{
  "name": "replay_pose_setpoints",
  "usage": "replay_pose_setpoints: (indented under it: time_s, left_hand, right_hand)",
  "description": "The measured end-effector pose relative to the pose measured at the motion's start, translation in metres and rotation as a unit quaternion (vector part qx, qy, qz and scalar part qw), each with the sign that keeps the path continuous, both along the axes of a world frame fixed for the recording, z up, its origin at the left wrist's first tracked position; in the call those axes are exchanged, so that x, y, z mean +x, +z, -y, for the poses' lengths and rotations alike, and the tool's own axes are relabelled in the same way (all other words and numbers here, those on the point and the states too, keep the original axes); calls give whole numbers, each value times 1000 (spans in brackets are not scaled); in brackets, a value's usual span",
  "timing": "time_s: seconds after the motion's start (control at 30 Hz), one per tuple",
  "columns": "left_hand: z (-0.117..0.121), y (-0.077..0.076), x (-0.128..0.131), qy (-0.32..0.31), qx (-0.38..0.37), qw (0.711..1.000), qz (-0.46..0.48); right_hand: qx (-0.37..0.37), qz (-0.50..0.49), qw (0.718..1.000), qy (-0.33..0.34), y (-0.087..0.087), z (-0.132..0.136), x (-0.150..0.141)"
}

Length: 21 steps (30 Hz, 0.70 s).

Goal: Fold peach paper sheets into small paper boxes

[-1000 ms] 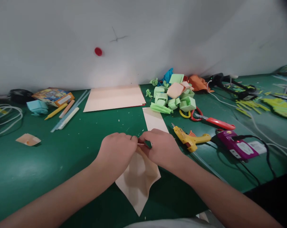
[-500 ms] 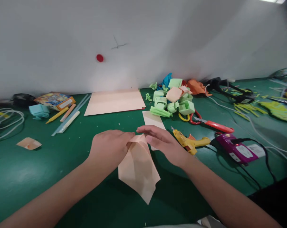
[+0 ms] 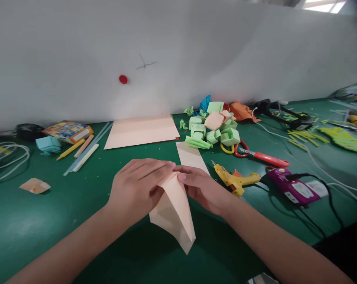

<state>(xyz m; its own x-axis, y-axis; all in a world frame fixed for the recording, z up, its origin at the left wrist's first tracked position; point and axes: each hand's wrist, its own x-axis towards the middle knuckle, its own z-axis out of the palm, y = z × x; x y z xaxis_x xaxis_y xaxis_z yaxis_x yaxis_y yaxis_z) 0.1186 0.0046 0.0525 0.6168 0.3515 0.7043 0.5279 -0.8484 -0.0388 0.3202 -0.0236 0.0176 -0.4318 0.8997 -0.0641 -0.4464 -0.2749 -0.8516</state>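
Observation:
A sheet of peach paper (image 3: 175, 209) hangs between my hands, pinched together at its top and flaring toward me, with a fold running down it. My left hand (image 3: 140, 187) grips its upper left side, fingers bent over the top. On the right, my right hand (image 3: 203, 185) has its thumb on the front of the paper near the top, its other fingers partly hidden behind. Just beyond lies a peach paper strip (image 3: 192, 156) flat on the green table (image 3: 131, 248).
A peach paper stack (image 3: 141, 132) lies by the wall. Folded green paper pieces (image 3: 198, 132), red-handled scissors (image 3: 264, 157), a yellow glue gun (image 3: 236, 179) and a purple power box (image 3: 295, 187) stand right. Glue sticks (image 3: 85, 157), a yellow crayon (image 3: 70, 149) and a small peach piece (image 3: 35, 186) lie left.
My right thumb has come onto the front of the paper, and its fingers have moved behind. The paper has narrowed and folded more sharply. The view has tilted up slightly.

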Motion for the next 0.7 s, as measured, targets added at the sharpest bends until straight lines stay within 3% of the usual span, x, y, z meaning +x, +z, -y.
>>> replay_pose_setpoints:
  time_s: [0.13,0.7]
  left_hand:
    - [4,3,2,-55,-32,997,37]
    - [14,7,3,-31,-36,997,64]
  right_hand:
    - [-6,8,1000,15,1,2,0]
    - [-51,-19,998,33,2,6,-7]
